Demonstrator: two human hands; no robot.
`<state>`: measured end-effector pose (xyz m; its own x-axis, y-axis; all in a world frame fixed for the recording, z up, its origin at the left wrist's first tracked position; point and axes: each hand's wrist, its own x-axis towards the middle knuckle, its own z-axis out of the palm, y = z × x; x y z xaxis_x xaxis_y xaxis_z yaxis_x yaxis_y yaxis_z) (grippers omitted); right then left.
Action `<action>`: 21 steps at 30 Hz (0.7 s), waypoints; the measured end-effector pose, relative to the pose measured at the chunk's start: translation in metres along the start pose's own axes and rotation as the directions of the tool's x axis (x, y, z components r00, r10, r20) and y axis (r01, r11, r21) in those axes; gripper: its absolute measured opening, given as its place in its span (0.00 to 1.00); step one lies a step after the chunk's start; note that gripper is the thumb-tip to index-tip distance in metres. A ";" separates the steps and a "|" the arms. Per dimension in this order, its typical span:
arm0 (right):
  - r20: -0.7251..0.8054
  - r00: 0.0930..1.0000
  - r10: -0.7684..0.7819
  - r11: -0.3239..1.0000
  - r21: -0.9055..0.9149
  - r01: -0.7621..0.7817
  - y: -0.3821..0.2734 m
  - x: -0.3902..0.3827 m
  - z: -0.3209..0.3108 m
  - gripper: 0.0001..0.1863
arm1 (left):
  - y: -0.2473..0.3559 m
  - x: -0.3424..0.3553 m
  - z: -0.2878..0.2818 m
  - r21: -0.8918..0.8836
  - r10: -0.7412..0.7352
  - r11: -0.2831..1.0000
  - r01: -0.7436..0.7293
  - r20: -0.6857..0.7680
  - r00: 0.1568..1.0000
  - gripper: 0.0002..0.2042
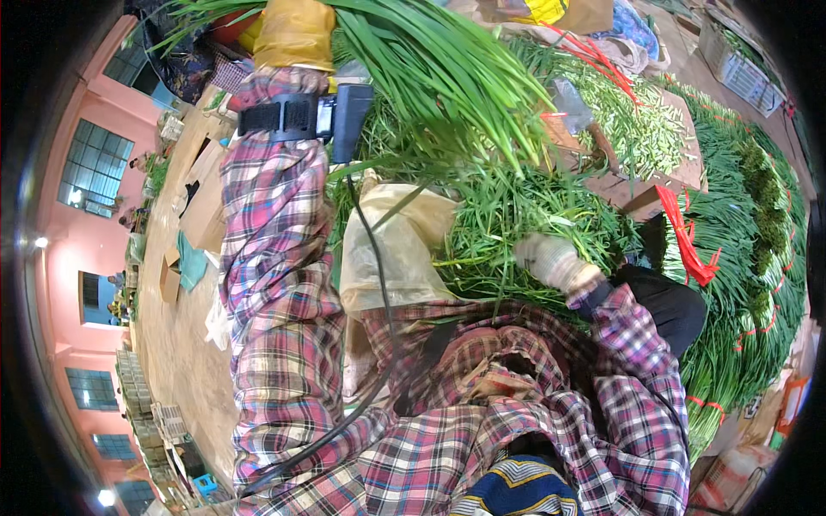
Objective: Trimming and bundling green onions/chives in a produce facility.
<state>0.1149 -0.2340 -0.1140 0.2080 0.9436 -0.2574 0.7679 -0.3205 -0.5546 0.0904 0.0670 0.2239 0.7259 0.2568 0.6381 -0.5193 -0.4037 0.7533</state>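
At the top, my left hand (pixel 294 33), in a yellow covering, is closed round a large bunch of long flat green leaves (pixel 430 77), which look like garlic chives. The leaves spread on both sides of it, the longer part sloping down to the right; the fingertips are out of view. My right hand (pixel 553 261), in a whitish glove, is low over a heap of loose green leaves (pixel 525 211) in front of my lap. Its fingers are smeared by motion, so their grip does not show. A pale translucent plastic sheet (pixel 391 249) lies beside the heap.
Red ties (pixel 684 236) hang near my right knee (pixel 658 301). Stacked, tied green bundles (pixel 731 232) line the right side. Short pale cut stalks (pixel 641 129) are piled beyond the heap, and a grey crate (pixel 740 64) stands farther off. Cardboard (pixel 169 271) lies on the floor at left.
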 end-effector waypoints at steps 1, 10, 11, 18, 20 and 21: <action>-0.155 0.981 -0.114 0.991 0.053 0.124 -0.025 -0.016 -0.008 0.19 | 0.003 -0.002 -0.021 -0.549 -0.258 0.794 0.262 0.086 0.962 0.09; -0.601 0.608 0.518 0.500 0.790 0.355 -0.067 0.017 -0.140 0.35 | -0.039 0.007 -0.013 -0.732 -0.306 0.668 0.132 -0.110 0.946 0.08; -0.607 0.652 0.455 0.579 0.758 0.301 -0.058 0.023 -0.123 0.35 | -0.034 0.001 0.023 -0.601 -0.287 0.787 0.141 -0.153 0.946 0.08; -0.593 0.749 0.294 0.643 0.703 0.304 -0.080 -0.008 -0.115 0.21 | -0.006 -0.024 0.017 -0.580 -0.290 0.801 0.146 -0.163 0.943 0.07; -0.736 0.670 0.100 0.914 0.334 0.230 -0.100 -0.008 -0.066 0.18 | -0.018 -0.027 0.008 -0.659 -0.154 0.742 0.120 0.007 0.988 0.08; -0.690 0.720 0.080 0.858 0.415 0.303 -0.096 -0.010 -0.059 0.17 | -0.016 -0.028 0.006 -0.648 -0.137 0.750 0.133 0.045 0.990 0.08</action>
<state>0.0754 -0.2080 -0.0116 0.6291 0.7101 0.3161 0.4699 -0.0236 -0.8824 0.0813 0.0614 0.1932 0.8096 0.2696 0.5213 -0.5851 0.3007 0.7532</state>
